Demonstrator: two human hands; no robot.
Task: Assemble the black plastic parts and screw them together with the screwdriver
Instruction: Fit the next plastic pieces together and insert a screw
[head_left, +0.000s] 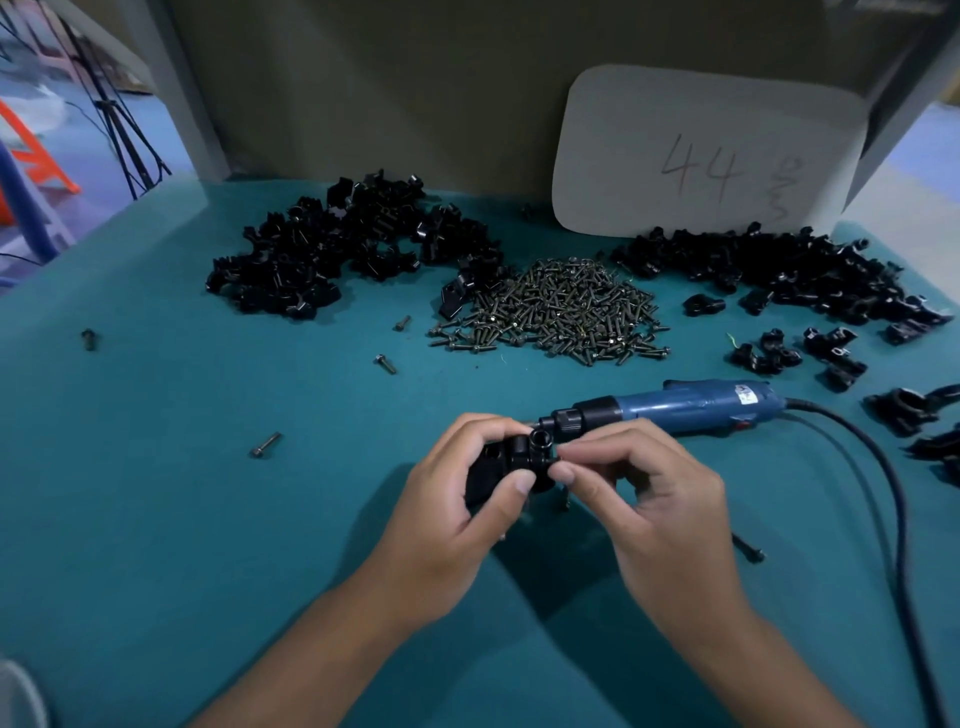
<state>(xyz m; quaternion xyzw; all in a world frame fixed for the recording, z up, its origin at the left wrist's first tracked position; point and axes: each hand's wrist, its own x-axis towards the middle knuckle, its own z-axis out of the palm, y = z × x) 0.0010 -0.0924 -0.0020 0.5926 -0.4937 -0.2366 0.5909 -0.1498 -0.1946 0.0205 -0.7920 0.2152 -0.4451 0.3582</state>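
Black plastic part (511, 462) between both hands

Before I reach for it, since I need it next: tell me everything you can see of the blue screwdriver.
The screwdriver is a corded electric one with a blue, plastic-looking body, a black nose and a white label near its rear. It lies on its side on the teal table, nose pointing left towards the hands, and a dark cable leaves its right end. Neither hand holds it.

Left hand (447, 514) grips black plastic part (511, 462) at frame centre; right hand (644, 499) pinches its right end. Blue screwdriver (675, 405) lies just behind. Screw pile (556, 312) upper centre, on teal table (156, 467).
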